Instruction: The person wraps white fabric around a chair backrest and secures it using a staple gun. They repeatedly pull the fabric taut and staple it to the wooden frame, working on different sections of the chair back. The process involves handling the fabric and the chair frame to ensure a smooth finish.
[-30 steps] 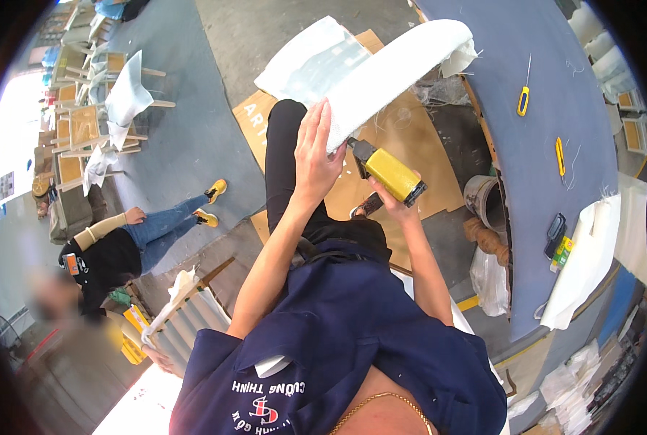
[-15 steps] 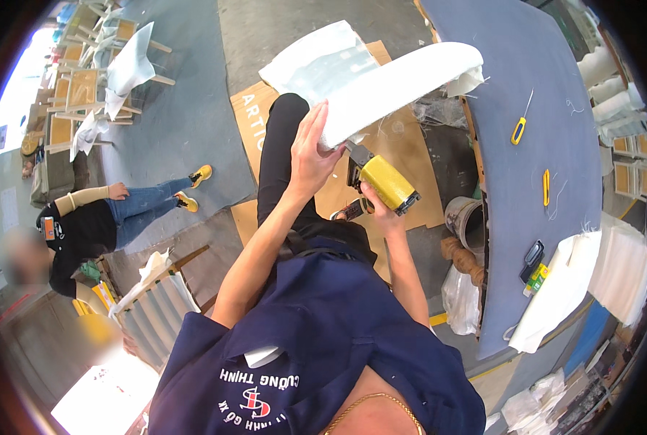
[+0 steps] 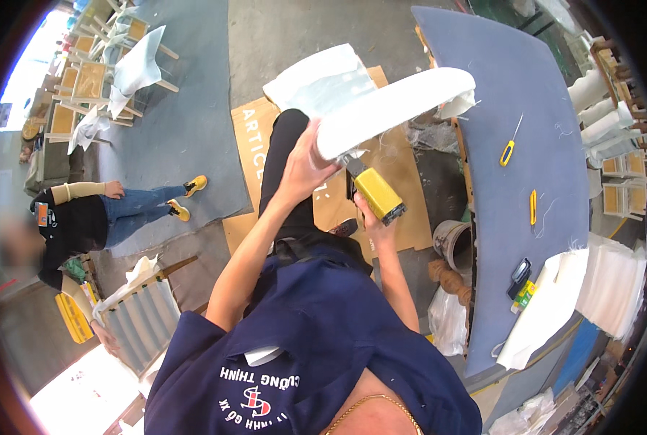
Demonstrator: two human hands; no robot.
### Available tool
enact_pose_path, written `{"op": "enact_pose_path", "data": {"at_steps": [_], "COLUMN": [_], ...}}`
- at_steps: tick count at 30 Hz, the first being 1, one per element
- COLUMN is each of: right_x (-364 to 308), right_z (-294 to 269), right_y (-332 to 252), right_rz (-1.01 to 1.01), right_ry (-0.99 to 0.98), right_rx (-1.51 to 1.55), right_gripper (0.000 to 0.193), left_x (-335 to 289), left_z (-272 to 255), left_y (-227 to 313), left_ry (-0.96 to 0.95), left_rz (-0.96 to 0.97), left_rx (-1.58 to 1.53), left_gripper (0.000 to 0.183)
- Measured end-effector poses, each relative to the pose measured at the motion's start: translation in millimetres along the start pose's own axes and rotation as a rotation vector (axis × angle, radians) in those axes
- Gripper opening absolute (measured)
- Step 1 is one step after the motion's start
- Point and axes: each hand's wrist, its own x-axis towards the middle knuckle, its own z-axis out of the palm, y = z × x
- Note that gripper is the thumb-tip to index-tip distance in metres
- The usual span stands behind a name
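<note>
Nearest the camera is the person's dark blue shirt, and both bare forearms rise from it toward a white cushion held up in front of the body. The left hand presses against the cushion's lower left end, fingers spread flat and wrapped onto its edge. The right hand, just below the cushion, has its fingers clamped around the grip of a yellow staple gun — the tool's dark nose points up and meets the cushion's underside near the left hand. The cushion itself is long and pale, tilted so that its far end rises to the right, with loose white fabric hanging behind its left part. Under the cushion, a flattened brown cardboard sheet lies on the grey concrete floor. Right of the cushion stretches a blue-covered worktable, carrying a yellow-handled screwdriver and a yellow utility knife, well apart from the cushion. Far left of the cushion, another person in jeans and yellow shoes sits on the floor — beyond them stand wooden chair frames.
</note>
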Motion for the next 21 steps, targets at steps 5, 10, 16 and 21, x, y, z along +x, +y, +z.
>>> {"op": "enact_pose_path", "data": {"at_steps": [5, 10, 16, 21], "right_x": [-40.4, -137.3, -304.2, -303.3], "right_z": [-41.9, -76.4, -169.0, -188.3], "right_y": [73.9, 214.2, 238.6, 211.4], "right_rz": [0.319, 0.608, 1.152, 1.249], "right_ry": [-0.004, 0.101, -0.421, -0.493], "right_rx": [0.049, -0.573, -0.709, -0.875], "right_gripper": [0.034, 0.062, 0.075, 0.079], "left_x": [-49.2, -121.7, -187.0, -171.9], "left_z": [-58.9, -94.3, -97.6, -56.6], "left_y": [-28.9, -59.3, -55.1, -69.9], "left_ry": [0.078, -0.277, -0.047, 0.074], "left_rz": [-0.140, -0.710, -0.724, -0.649], "left_rx": [0.256, 0.361, 0.059, -0.243], "left_gripper": [0.089, 0.065, 0.057, 0.057]}}
